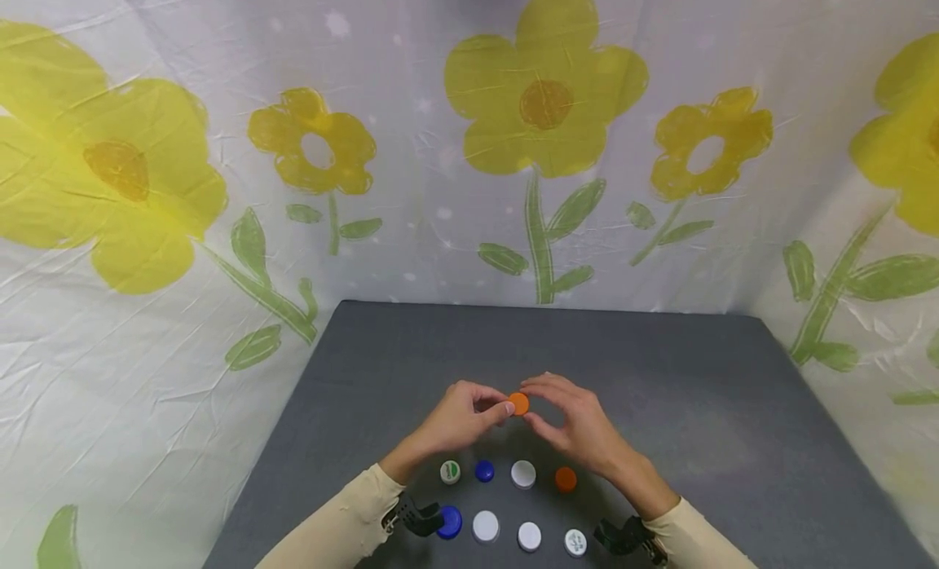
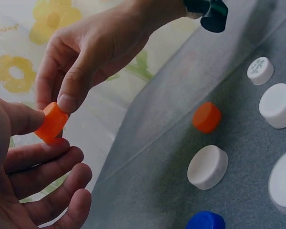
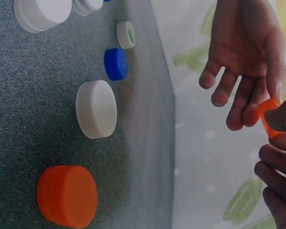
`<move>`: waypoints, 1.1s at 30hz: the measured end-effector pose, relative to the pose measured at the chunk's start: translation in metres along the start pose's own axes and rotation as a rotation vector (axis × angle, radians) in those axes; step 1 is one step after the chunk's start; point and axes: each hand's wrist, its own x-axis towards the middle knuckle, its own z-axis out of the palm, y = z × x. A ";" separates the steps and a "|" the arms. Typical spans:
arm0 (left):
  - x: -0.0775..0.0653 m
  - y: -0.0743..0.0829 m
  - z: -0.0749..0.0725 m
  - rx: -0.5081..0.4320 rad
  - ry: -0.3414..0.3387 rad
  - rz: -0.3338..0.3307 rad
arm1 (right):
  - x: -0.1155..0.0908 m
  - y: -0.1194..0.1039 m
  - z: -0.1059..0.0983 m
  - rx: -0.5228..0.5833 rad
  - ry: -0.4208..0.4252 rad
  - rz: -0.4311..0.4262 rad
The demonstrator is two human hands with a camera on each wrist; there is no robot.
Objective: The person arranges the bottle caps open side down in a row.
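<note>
An orange bottle cap [image 1: 518, 403] is held up above the dark table, between the fingertips of both hands. My left hand [image 1: 464, 418] pinches it from the left, thumb and index finger at its edge; the other fingers spread loosely in the left wrist view. From the other side my right hand [image 1: 575, 418] has its thumb and fingertips on the same cap, as the left wrist view shows [image 2: 97, 55]. Nearer to me, below the hands, lie a second orange cap [image 1: 566, 479], a white cap [image 1: 523, 474], a small blue cap [image 1: 484, 470] and a white cap with a green print [image 1: 450, 472].
A closer row holds a larger blue cap [image 1: 449, 522], a wide white cap [image 1: 486, 527], a smaller white cap [image 1: 530, 536] and a printed white cap [image 1: 575, 542]. A pale flower-patterned curtain [image 1: 411, 251] surrounds the grey table [image 1: 660, 365].
</note>
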 end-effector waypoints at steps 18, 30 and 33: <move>-0.004 0.003 -0.009 0.149 0.050 0.119 | 0.007 -0.003 0.004 -0.006 -0.060 0.048; 0.007 -0.007 -0.006 0.460 0.189 0.287 | 0.019 0.002 0.016 -0.051 -0.097 0.069; 0.007 -0.013 -0.004 0.547 0.181 0.267 | 0.018 0.005 0.021 -0.072 -0.140 0.072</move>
